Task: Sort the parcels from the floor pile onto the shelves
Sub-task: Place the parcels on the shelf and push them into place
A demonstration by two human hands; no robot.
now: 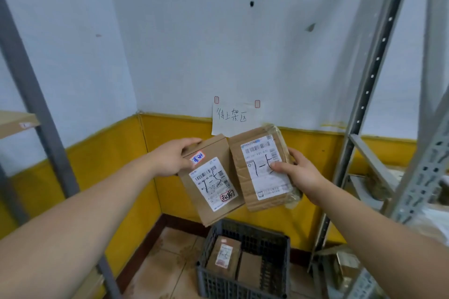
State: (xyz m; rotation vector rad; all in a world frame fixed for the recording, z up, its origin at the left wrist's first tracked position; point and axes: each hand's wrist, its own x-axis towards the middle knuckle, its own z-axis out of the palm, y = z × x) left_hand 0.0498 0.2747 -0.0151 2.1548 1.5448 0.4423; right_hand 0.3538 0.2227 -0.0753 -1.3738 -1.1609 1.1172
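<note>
1. A dark plastic crate [230,284] with slatted, grid-like walls stands on the glossy patterned floor tiles [165,262]. It is the landmark for everything below.
2. Inside the crate two flat brown cardboard parcels lie side by side. The labelled parcel [223,256] is on the left and the plain parcel [250,268] on the right.
3. Above the crate and slightly left of it, the left hand [173,158] grips a smooth kraft parcel [211,182] by its upper left corner, fingers curled over the top edge. The parcel is a thin tilted rectangle with a white barcode label, handwritten marks and two red-edged stickers.
4. Directly above the crate, the right hand [298,173] holds a ribbed corrugated parcel [262,170]. The thumb presses on its white label and the fingers wrap its right edge, where clear, crinkled wrapping shows.
5. The inner edges of the two held parcels meet or nearly meet, and which it is cannot be told.
6. Higher above the crate, a white paper note [233,118] with handwritten characters hangs on the pale wall. The held parcels cover its lower edge.
7. Right of the crate, a grey perforated steel upright [364,94] stands near. The shelves beyond it are blurred.
8. Left of the crate, a plain grey post [31,94] stands well apart, with bare tile between the two.
</note>
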